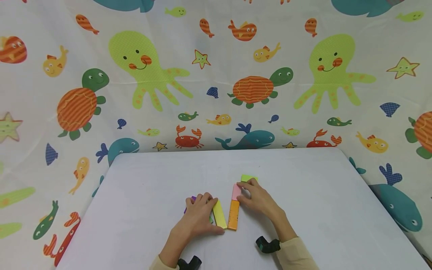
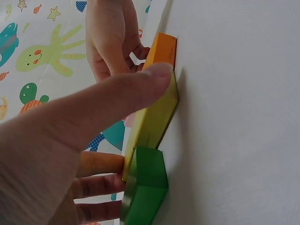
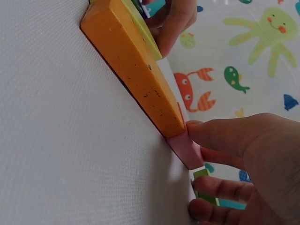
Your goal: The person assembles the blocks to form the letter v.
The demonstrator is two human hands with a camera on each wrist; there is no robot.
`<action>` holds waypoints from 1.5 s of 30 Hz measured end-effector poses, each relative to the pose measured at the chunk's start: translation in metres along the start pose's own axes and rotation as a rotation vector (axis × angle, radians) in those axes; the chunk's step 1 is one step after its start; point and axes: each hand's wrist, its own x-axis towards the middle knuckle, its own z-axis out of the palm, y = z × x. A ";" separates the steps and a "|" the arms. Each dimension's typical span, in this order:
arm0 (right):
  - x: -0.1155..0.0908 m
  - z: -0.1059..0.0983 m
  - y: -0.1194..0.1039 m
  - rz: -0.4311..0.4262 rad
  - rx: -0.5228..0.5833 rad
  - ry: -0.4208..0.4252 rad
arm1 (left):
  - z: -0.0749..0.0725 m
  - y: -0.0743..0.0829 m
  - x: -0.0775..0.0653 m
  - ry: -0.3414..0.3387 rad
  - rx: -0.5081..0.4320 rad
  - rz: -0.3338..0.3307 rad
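My left hand [image 1: 196,213] grips a long yellow block [image 1: 219,214], with the thumb at its near end and the fingers by its far end. A green block [image 2: 149,185] meets the yellow one, mostly hidden under the palm in the head view. Beyond that hand a bit of a purple block [image 1: 193,197] peeks out. With thumb and forefinger my right hand [image 1: 259,198] pinches a pink block [image 3: 186,151]. The pink block lies end to end with an orange block [image 1: 233,215], whose near end sits beside the yellow one. At the pink block's far end is a lime-green block [image 1: 249,178].
All the blocks lie on a white-covered table [image 1: 148,180]. Behind it hangs a cloth [image 1: 189,22] printed with sea animals. Dark wrist devices show near both cuffs, the right one [image 1: 267,245] standing out over the table.
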 end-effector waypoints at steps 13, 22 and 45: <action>0.002 -0.001 -0.006 0.022 -0.053 -0.016 | -0.002 -0.005 0.003 -0.013 -0.012 0.004; 0.000 -0.004 -0.006 0.038 -0.053 -0.023 | -0.002 -0.006 0.004 -0.014 -0.007 0.009; 0.000 0.005 -0.005 0.032 -0.049 0.026 | -0.003 -0.009 -0.001 -0.018 0.007 0.025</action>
